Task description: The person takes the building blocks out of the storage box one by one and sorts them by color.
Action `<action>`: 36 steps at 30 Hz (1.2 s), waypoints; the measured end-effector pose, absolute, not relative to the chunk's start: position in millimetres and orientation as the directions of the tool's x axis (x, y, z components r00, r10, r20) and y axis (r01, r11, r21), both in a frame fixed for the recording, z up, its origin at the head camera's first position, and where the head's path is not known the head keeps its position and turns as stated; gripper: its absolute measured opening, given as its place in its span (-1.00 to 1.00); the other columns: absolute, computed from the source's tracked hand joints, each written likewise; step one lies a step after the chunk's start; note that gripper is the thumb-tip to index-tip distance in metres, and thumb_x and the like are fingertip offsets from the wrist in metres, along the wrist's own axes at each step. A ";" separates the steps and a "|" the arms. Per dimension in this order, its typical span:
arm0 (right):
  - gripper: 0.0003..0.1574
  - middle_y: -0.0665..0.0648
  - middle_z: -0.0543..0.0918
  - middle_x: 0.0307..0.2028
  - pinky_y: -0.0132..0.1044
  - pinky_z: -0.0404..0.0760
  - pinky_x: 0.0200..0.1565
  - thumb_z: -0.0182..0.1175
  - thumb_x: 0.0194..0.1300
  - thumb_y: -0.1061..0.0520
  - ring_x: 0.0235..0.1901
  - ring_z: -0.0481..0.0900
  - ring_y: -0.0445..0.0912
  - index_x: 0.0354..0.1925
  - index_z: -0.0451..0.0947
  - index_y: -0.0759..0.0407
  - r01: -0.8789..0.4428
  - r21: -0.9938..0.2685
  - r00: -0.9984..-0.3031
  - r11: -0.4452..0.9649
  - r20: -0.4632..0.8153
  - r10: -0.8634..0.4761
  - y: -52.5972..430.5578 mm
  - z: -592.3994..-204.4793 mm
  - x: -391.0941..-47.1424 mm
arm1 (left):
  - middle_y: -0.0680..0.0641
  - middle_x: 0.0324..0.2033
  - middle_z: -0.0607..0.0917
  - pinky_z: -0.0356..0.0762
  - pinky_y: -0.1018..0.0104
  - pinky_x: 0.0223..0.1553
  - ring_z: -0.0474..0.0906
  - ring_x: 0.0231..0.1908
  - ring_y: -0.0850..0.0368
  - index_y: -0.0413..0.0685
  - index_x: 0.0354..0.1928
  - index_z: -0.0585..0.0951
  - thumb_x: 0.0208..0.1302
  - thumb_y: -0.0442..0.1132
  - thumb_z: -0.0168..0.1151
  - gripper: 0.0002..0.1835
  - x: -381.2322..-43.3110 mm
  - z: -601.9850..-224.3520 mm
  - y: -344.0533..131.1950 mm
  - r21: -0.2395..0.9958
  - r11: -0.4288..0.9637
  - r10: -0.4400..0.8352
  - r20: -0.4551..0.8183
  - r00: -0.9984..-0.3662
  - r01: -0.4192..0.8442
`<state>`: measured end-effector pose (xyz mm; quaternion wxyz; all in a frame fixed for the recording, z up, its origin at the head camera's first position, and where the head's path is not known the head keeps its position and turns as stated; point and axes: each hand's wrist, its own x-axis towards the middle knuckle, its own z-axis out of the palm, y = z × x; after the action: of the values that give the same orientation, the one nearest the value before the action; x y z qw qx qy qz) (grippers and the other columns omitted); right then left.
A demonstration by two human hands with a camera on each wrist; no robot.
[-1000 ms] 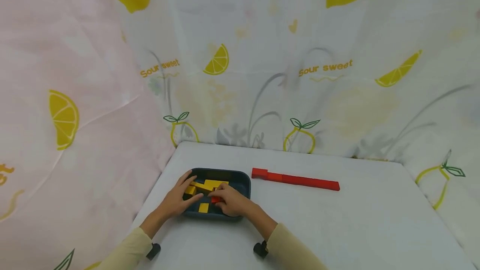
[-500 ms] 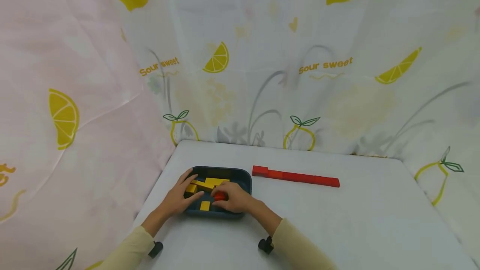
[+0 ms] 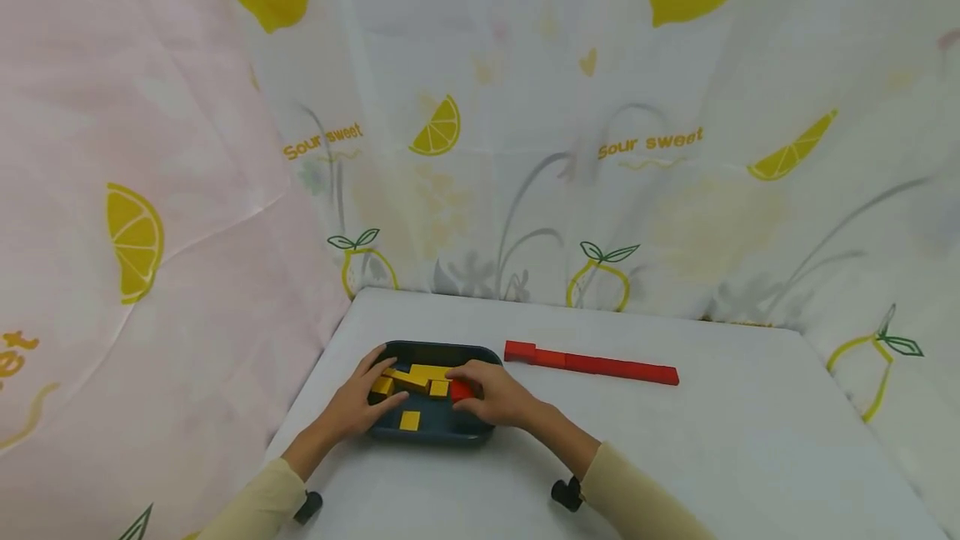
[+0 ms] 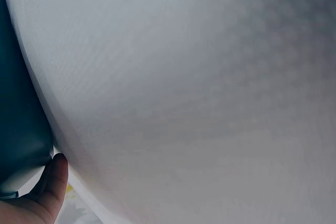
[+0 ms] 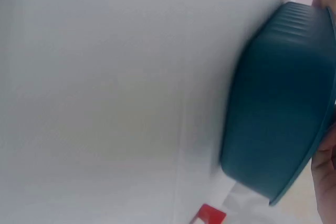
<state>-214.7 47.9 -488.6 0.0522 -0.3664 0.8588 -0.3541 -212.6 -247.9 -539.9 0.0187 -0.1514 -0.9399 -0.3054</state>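
Observation:
My right hand pinches a red block between thumb and fingers at the right side of a dark teal tray. My left hand lies at the tray's left end, fingers and thumb spread over the rim. Inside the tray are several yellow blocks: a small cube beside the red block, a square one near the front wall, and a long bar. In the left wrist view, a fingertip meets the tray's outer wall. The right wrist view shows the tray's outside and part of the right hand.
Behind and right of the tray, red blocks lie end to end in a row on the white table. A lemon-print cloth hangs behind and at the sides. Wrist cameras sit beneath both forearms.
The right hand has moved right within the tray, carrying the red block and uncovering the small yellow cube. The left hand stays at the tray's left end.

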 end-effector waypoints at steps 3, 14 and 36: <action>-0.44 0.03 0.65 0.02 -0.45 0.59 -0.05 0.35 0.28 0.05 -0.14 0.49 -0.21 0.21 0.53 0.11 -0.586 -0.640 -0.734 0.497 0.158 -0.661 59.8 -487.1 -212.4 | -0.17 0.54 0.07 0.30 -0.34 0.28 0.24 0.41 -0.28 -0.06 0.43 0.35 0.29 0.24 0.22 -0.20 -210.6 -541.3 -248.4 0.564 0.768 0.278 0.135 -0.951 0.304; -0.54 -0.05 0.58 -0.07 -0.46 0.64 -0.24 0.42 0.20 0.16 -0.26 0.51 -0.22 0.07 0.57 0.07 -0.562 -0.637 -0.781 0.528 0.196 -0.593 122.0 -489.2 -208.5 | -0.15 0.54 0.07 0.31 -0.36 0.26 0.24 0.41 -0.29 -0.07 0.43 0.35 0.29 0.23 0.23 -0.20 -210.7 -538.2 -249.4 0.567 0.763 0.278 0.143 -0.950 0.309; -0.59 0.20 0.61 -0.06 0.02 0.68 -0.04 0.38 0.15 0.31 -0.06 0.55 0.06 0.00 0.55 0.22 -0.311 -0.464 -0.949 0.830 0.202 -0.242 283.6 -515.1 -229.1 | -0.10 0.55 0.07 0.32 -0.33 0.27 0.24 0.42 -0.24 -0.01 0.42 0.37 0.27 0.26 0.23 -0.21 -213.0 -542.5 -248.7 0.568 0.763 0.276 0.148 -0.950 0.310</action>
<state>-229.1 283.6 -515.1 -0.0675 -0.1448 0.9540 -0.2535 -213.0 -248.7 -542.5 0.0280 -0.1562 -0.9384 -0.3071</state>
